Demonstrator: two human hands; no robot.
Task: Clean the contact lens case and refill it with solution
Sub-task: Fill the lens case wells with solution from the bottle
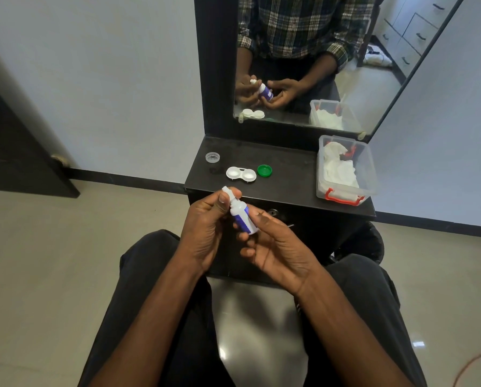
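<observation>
Left hand (205, 227) pinching bottle (240, 216) top, right hand (275, 247) curled around its base. At twelve o'clock on counter (289, 174): open lens case (241, 174), green cap (264, 170) at its three o'clock.

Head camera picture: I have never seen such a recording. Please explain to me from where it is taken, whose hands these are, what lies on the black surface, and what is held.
There is no machine here. A person wears one camera on the head; it looks forward and down, so you see their own arms and knees.

The left hand pinches the cap end of a small white solution bottle with a blue label. The right hand supports its lower part with its fingers.

On the black dresser top lie an open white contact lens case, a green cap beside it, a clear cap further left, and a clear plastic box with crumpled tissues. The mirror behind repeats the scene.
</observation>
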